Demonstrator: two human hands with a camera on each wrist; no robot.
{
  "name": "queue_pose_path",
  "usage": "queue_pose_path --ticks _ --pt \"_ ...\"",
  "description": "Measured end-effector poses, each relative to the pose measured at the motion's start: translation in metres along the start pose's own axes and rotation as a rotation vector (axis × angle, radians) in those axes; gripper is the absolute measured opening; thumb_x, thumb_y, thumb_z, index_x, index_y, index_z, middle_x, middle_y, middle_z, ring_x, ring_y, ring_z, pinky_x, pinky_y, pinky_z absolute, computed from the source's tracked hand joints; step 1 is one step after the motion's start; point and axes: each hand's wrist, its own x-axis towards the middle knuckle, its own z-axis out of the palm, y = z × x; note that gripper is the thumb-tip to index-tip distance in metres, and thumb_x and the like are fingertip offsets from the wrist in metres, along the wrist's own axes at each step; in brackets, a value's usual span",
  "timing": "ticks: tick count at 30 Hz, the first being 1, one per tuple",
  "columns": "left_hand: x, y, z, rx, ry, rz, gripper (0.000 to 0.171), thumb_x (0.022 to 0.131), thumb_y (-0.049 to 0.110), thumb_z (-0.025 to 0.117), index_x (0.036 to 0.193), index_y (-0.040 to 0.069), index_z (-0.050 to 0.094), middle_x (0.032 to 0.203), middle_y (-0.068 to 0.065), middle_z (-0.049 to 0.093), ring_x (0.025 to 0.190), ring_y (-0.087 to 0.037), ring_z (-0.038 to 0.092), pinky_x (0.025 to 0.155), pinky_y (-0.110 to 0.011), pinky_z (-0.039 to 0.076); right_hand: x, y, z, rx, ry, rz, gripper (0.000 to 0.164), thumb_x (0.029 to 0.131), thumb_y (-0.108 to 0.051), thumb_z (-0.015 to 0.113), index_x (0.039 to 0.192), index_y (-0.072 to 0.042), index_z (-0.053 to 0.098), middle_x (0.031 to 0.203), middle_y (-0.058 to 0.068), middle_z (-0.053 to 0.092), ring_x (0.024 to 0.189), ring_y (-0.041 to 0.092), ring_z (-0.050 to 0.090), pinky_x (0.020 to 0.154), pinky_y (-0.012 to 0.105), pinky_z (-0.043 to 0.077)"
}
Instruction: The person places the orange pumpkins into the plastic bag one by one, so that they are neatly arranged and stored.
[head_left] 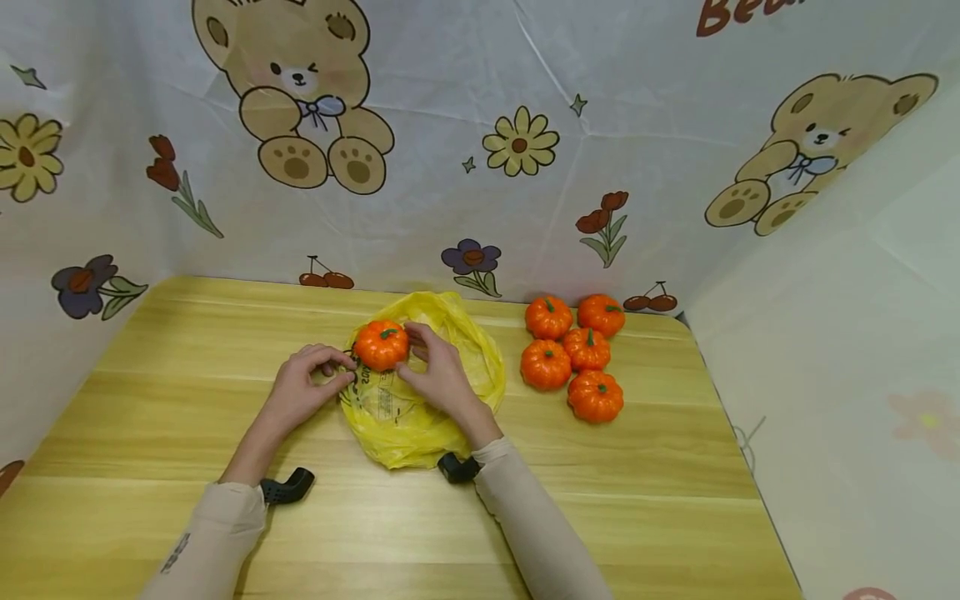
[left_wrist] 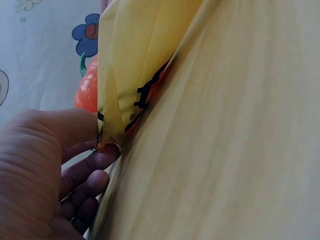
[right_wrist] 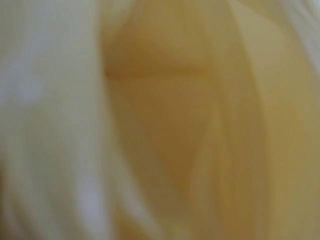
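A small orange toy pumpkin (head_left: 381,345) with a green stem is at the left side of a yellow plastic bag (head_left: 408,429), spread wide on the table. My left hand (head_left: 303,387) pinches the bag's left edge between thumb and fingers. In the left wrist view, the bag's film (left_wrist: 135,65) with black print rises from the left hand (left_wrist: 50,160), and part of the pumpkin (left_wrist: 87,92) shows behind it. From the right, my right hand (head_left: 442,375) grips the pumpkin, reaching across the bag. Blurred yellow plastic (right_wrist: 165,130) fills the right wrist view, hiding that hand.
Several more toy pumpkins (head_left: 588,350) sit clustered on the wooden table (head_left: 645,483), right of the bag. A white printed cloth (head_left: 442,75) hangs behind the table's back edge and along its sides. Black wrist devices (head_left: 288,486) are on both forearms.
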Motion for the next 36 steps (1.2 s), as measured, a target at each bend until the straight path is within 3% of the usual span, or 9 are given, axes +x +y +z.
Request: queue_pose_path --ticks 12,24,32,36 --pt "-0.001 0.001 -0.001 0.014 0.0 -0.005 0.009 0.093 0.013 0.082 0.101 0.016 0.079 0.094 -0.001 0.07 0.087 -0.016 0.052 0.079 -0.025 0.039 -0.004 -0.004 -0.008 -0.035 -0.045 -0.018 0.068 0.093 -0.001 0.074 0.154 0.0 0.044 0.157 0.017 0.052 0.139 0.028 0.058 0.113 0.037 0.049" --pt "-0.003 0.003 0.0 0.012 -0.008 -0.01 0.009 0.094 0.012 0.081 0.101 0.017 0.079 0.089 -0.001 0.067 0.086 -0.017 0.05 0.078 -0.027 0.038 -0.009 -0.017 -0.028 -0.06 -0.022 -0.042 0.067 0.093 0.003 0.071 0.154 -0.001 0.045 0.156 0.019 0.052 0.138 0.03 0.059 0.115 0.039 0.047" --pt "-0.002 0.002 0.002 0.004 -0.008 -0.01 0.008 0.094 0.013 0.082 0.1 0.016 0.079 0.09 -0.001 0.067 0.086 -0.016 0.05 0.078 -0.025 0.038 -0.013 -0.025 -0.054 -0.055 0.159 -0.118 0.05 0.096 0.0 0.071 0.144 -0.004 0.057 0.141 0.017 0.064 0.128 0.027 0.066 0.111 0.038 0.051" --pt "-0.002 0.002 0.001 0.016 0.0 -0.008 0.008 0.093 0.012 0.082 0.099 0.017 0.079 0.091 -0.001 0.069 0.086 -0.015 0.051 0.078 -0.025 0.039 -0.015 -0.026 -0.068 -0.04 0.187 -0.124 0.048 0.097 -0.002 0.071 0.143 -0.004 0.058 0.14 0.016 0.065 0.127 0.027 0.066 0.11 0.039 0.051"
